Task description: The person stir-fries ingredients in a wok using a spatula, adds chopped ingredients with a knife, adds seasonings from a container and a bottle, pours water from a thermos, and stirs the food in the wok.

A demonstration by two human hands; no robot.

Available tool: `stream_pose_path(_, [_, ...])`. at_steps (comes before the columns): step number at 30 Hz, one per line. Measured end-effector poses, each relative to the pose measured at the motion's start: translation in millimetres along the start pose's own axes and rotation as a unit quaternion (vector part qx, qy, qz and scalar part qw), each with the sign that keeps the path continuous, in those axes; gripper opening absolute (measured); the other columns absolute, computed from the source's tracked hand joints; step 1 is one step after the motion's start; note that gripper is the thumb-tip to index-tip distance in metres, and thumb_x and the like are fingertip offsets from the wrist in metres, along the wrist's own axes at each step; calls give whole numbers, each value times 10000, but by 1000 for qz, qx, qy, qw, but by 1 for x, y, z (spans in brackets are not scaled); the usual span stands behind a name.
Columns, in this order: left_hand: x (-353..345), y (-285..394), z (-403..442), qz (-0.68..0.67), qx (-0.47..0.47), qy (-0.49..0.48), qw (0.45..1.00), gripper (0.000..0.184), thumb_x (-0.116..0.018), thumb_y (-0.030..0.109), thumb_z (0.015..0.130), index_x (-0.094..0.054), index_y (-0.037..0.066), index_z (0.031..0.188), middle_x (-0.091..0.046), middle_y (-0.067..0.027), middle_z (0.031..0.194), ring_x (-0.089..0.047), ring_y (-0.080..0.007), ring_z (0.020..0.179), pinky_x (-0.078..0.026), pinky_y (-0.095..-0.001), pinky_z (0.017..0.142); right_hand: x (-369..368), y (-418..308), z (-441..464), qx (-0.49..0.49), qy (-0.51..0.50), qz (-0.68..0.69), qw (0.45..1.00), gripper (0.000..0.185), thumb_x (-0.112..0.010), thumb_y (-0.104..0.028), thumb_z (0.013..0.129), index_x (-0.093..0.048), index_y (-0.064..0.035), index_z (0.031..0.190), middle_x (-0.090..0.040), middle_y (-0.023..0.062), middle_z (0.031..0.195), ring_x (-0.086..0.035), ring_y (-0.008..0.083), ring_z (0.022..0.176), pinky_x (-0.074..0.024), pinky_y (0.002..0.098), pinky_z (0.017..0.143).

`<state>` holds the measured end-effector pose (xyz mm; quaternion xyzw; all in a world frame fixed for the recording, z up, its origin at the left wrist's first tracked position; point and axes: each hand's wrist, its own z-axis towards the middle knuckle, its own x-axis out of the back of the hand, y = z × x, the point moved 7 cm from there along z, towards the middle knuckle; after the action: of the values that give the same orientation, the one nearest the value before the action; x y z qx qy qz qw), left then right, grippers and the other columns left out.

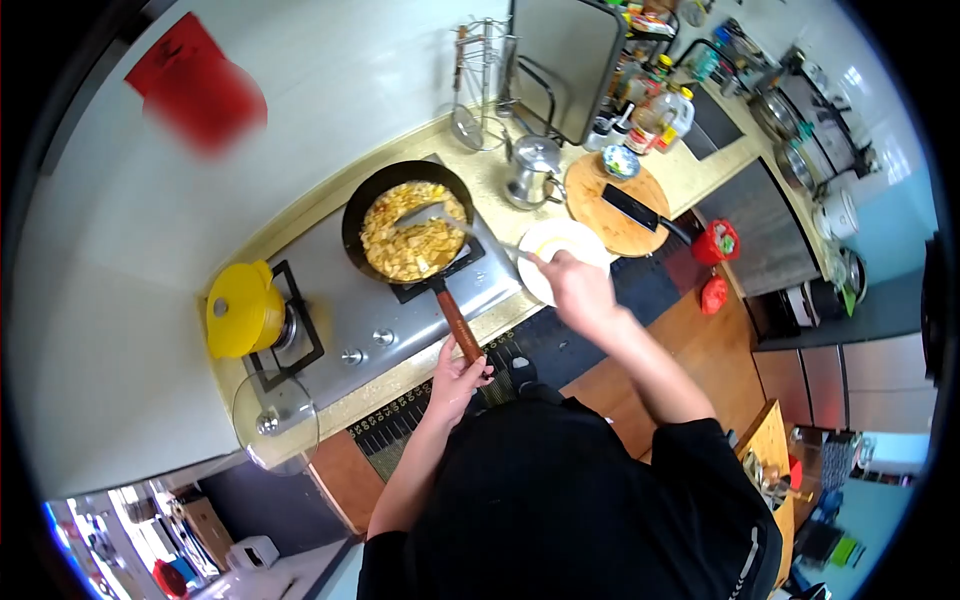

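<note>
A dark frying pan (355, 238) rests on the stove's right burner, full of yellowish, chopped food (412, 247). My left hand (457, 380) is wrapped round the end of its reddish-brown wooden handle (459, 325). Closed round the spatula's handle, my right hand (574, 286) is above the edge of a white plate (540, 285). The spatula's metal blade (422, 214) lies in the food in the pan. Part of the plate is hidden under my right hand and forearm.
A yellow pot (240, 310) sits on the left burner, with a glass lid (275, 424) near the counter's front corner. Right of the pan are a metal kettle (533, 174) and a round cutting board (590, 192) bearing a cleaver (632, 207) and a small bowl (620, 161).
</note>
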<state>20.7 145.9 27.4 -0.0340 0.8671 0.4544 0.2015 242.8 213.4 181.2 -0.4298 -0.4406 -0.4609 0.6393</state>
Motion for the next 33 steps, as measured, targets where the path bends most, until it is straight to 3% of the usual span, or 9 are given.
stream_pose_path(5, [13,1,-2,58,-19,22,998,878,-693,143,933,-90,66,1568,-603,-157,1177,-630,-187,976,-532,-323,807,84,-17,80,98,-87,-163,978,337,-562,-90,866,-731,-194,1139,-609,71,755,-668,247,683,-510,374,558])
stream_pose_path(8, [39,1,-8,115,-60,66,989,944,-726,198,910,-69,51,1571,-540,-195,1286,-610,-198,1010,-521,-324,840,92,-43,109,185,-152,-248,939,201,-605,-77,791,-745,-124,927,-662,82,754,-691,251,693,-522,367,556])
stream_pose_path(12, [49,42,-54,163,-66,23,984,544,-720,186,895,-497,21,1362,-553,-157,1277,-561,-195,1099,-490,-335,909,85,-75,125,189,-178,-255,931,90,-629,-85,760,-717,-83,740,-688,88,712,-706,252,679,-532,361,552])
stream_pose_path(13, [36,71,-73,249,-168,-58,952,228,-703,149,878,-666,38,1074,-630,-86,1142,-582,-189,1053,-466,-357,934,71,-75,127,179,-181,-253,933,93,-632,-88,758,-715,-80,719,-693,89,711,-709,251,679,-534,360,552])
stream_pose_path(15, [0,119,-120,300,-293,-243,875,99,-683,132,849,-715,85,930,-670,-53,1012,-595,-226,1026,-418,-379,973,56,-78,131,151,-223,-251,930,147,-610,-85,782,-755,-70,797,-725,127,796,-723,268,766,-562,377,620])
stream_pose_path(18, [-47,146,-182,254,-297,-509,766,324,-624,331,933,-700,65,1101,-653,-87,1136,-554,-280,1112,-402,-403,985,51,-73,128,149,-166,-225,948,142,-609,-85,785,-751,-79,781,-723,114,783,-723,256,754,-562,365,626])
stream_pose_path(23, [-80,165,-208,297,-270,-512,760,464,-590,365,953,-589,-1,1237,-552,-159,1279,-501,-321,1178,-328,-431,1052,82,-59,111,153,-115,-231,954,110,-621,-69,782,-717,-89,734,-690,74,717,-712,231,692,-542,335,554])
stream_pose_path(28, [-70,160,-207,333,-231,-583,704,546,-493,460,989,-583,-25,1221,-573,-190,1232,-548,-335,1141,-288,-466,1086,82,-60,119,167,-121,-257,944,101,-627,-78,772,-719,-96,732,-689,76,712,-713,222,704,-548,329,573])
stream_pose_path(33, [-76,176,-212,226,-255,-578,741,604,-513,433,976,-512,-30,1364,-523,-200,1349,-517,-338,1201,-295,-436,1068,48,-51,128,144,-133,-255,947,97,-630,-90,792,-726,-100,779,-701,74,790,-716,225,744,-552,332,595])
